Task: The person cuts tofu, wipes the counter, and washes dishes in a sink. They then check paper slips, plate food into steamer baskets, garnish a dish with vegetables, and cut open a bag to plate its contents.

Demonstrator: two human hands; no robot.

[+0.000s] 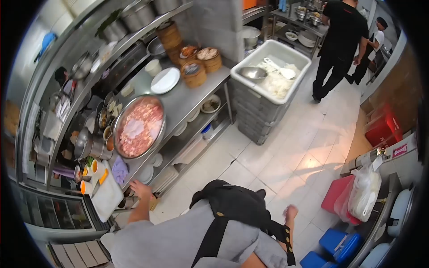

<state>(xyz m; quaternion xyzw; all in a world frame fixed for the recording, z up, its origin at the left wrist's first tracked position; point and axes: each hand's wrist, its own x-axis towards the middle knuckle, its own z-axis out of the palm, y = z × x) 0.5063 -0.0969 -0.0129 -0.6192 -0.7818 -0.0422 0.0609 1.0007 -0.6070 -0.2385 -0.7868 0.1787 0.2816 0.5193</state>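
Observation:
My left hand is beside the front edge of the steel counter, its fingers apart and nothing in it. Closest to it are a purple cloth and a white cutting board. On the board's far end stand orange-and-white cups. Further along the counter sits a large steel bowl of raw, pinkish chopped meat. My right hand hangs at my other side above the tiled floor, fingers curled in, with nothing visible in it.
A white tub of pale food, with a steel bowl and scoop, tops stacked grey crates. Bamboo steamers and a white plate stand on the counter. Two people are at the back right. Blue bins stand lower right.

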